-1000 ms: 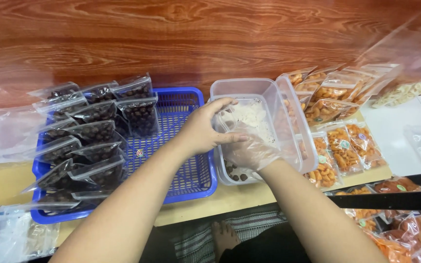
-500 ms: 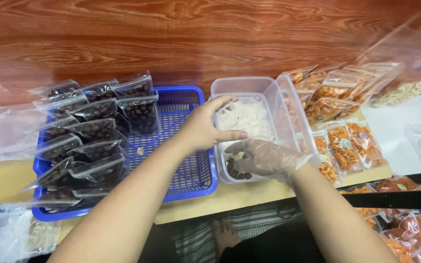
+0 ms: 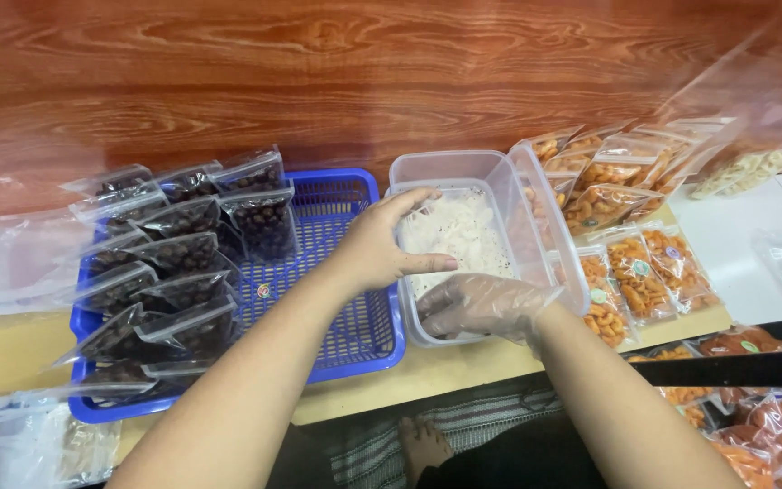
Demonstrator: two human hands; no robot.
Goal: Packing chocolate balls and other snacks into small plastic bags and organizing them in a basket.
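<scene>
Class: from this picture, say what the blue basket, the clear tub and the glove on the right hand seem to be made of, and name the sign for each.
Blue basket: looks like moulded plastic, with a uniform colour and an open lattice.
Clear tub: probably rigid plastic; its see-through walls hold their shape.
Glove on the right hand: thin plastic film, probably; it is translucent, wrinkled and loose.
</scene>
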